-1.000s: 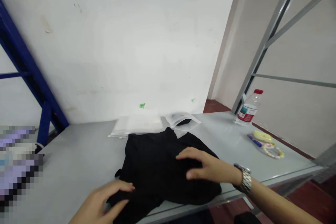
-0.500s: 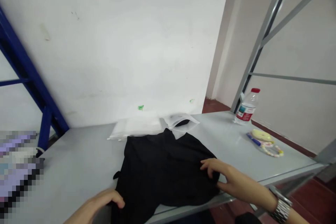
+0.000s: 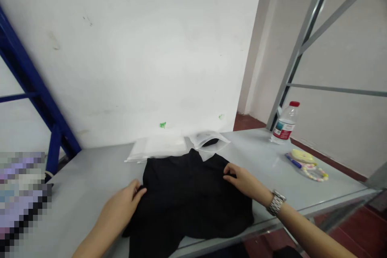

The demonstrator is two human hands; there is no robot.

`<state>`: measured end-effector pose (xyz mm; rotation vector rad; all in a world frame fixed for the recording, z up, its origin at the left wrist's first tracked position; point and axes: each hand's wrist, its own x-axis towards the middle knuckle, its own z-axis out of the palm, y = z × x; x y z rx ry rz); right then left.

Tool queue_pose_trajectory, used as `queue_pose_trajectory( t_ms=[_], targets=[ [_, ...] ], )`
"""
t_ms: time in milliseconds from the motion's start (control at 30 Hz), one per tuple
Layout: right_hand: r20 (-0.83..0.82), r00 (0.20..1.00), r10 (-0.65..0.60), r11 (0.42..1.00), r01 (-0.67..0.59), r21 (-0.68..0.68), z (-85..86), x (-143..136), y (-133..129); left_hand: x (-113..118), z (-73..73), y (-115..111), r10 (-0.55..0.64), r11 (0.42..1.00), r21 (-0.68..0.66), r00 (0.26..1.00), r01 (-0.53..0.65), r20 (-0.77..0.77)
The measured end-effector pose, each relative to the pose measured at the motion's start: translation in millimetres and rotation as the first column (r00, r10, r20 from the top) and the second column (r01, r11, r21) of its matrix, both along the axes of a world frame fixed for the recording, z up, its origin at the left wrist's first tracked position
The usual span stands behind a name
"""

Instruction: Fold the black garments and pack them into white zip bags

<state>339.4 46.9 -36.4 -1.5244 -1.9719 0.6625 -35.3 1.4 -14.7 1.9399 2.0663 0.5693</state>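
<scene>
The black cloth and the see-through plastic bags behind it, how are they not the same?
The black cloth garment is dark and hides the grey table under it; the clear plastic bags are pale and see-through. The garment lies near the front edge, partly hanging over it; the bags lie at the back by the wall. The left hand and right hand touch the garment, not the bags. Both lie flat on the table.

Bright even indoor light, soft shadows, slight blur, wide-angle edge distortion, pixelated patch lower left

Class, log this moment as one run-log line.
left hand: on black garment left edge | right hand: on its right edge | garment: on grey table
</scene>
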Motion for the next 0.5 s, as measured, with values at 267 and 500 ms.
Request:
queue_pose_trajectory(
  t_ms=[267, 500],
  targets=[
    [0.009, 0.997, -0.071, 0.997, 0.071, -0.014, 4.7, 17, 54, -4, 12.8, 69, -0.031, 0.996, 0.082, 0.992, 0.041, -0.121],
    [-0.102, 0.995, 0.01, 0.987, -0.026, -0.157, 5.8, 15, 64, -4, 21.0, 107, -0.127, 0.992, 0.007, 0.988, 0.128, -0.089]
  ],
)
